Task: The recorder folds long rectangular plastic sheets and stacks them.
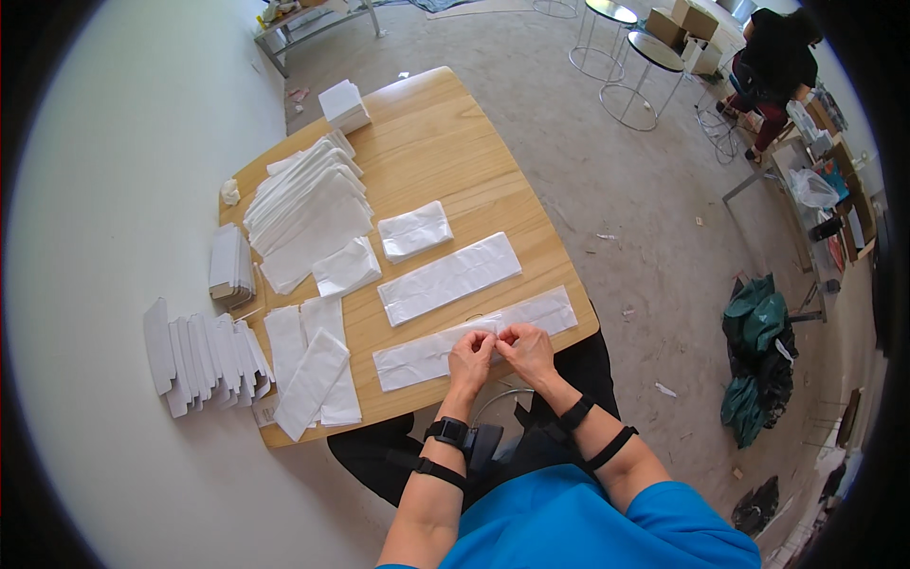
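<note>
Both hands meet at the near edge of the wooden table, above a long white paper strip (417,363). My left hand (471,357) is closed in a pinch, and so is my right hand (527,349); their fingertips almost touch. What they pinch is too small to make out. A thin dark curved line shows just past the fingers. Beyond the strip lies a second folded white paper piece (450,278), wide and flat. Farther off sits a shorter folded white packet (415,230), with another small packet (347,268) to its left.
On the table (427,123), a fanned stack of white sheets (308,209) lies left, with loose strips (313,384) nearer me. White cartons (204,360) line the left edge; a white block (344,104) sits far back. Rightward are stools (656,52), dark bags (754,360) and a seated person (777,62).
</note>
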The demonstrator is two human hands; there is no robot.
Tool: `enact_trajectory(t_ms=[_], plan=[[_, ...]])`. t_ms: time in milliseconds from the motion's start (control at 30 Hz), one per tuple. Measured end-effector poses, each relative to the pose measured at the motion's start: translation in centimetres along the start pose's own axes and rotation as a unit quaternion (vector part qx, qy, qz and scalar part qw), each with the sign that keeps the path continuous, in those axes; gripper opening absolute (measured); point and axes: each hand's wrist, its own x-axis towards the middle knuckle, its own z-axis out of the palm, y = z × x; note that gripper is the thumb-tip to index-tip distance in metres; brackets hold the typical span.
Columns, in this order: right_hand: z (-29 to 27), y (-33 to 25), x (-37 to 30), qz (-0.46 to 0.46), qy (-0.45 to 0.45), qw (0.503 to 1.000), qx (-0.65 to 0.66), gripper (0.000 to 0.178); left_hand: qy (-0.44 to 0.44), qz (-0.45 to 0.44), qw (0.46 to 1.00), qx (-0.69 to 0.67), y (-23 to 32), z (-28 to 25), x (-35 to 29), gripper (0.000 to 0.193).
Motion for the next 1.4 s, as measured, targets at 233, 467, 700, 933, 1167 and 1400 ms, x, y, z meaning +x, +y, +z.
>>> enact_trajectory(t_ms=[233, 467, 700, 933, 1167, 1400], plan=[[0.5, 0.9, -0.3, 0.002, 0.014, 1.000, -0.004, 0.018, -0.005, -0.013, 1.000, -0.015, 0.2, -0.1, -0.2, 0.026], [0.3, 0.8, 0.3, -0.012, -0.012, 1.000, 0.021, 0.019, 0.005, -0.014, 1.000, 0.012, 0.5, 0.2, -0.1, 0.027], [-0.2, 1.1, 0.7, 0.025, -0.065, 0.994, 0.086, 0.021, 0.009, -0.009, 1.000, -0.007, 0.0, 0.2, 0.1, 0.028], [-0.3, 1.2, 0.8, 0.064, -0.072, 0.986, 0.133, 0.021, 0.000, -0.020, 0.998, -0.055, -0.3, 0.0, 0.3, 0.023], [-0.9, 1.3, 0.6, 0.030, -0.034, 0.997, 0.063, 0.022, -0.001, -0.042, 0.997, -0.072, 0.2, 0.0, 0.2, 0.023], [-0.7, -0.2, -1.6, -0.022, 0.002, 0.999, -0.050, 0.023, 0.006, -0.047, 0.998, -0.028, 0.8, -0.1, 0.0, 0.028]])
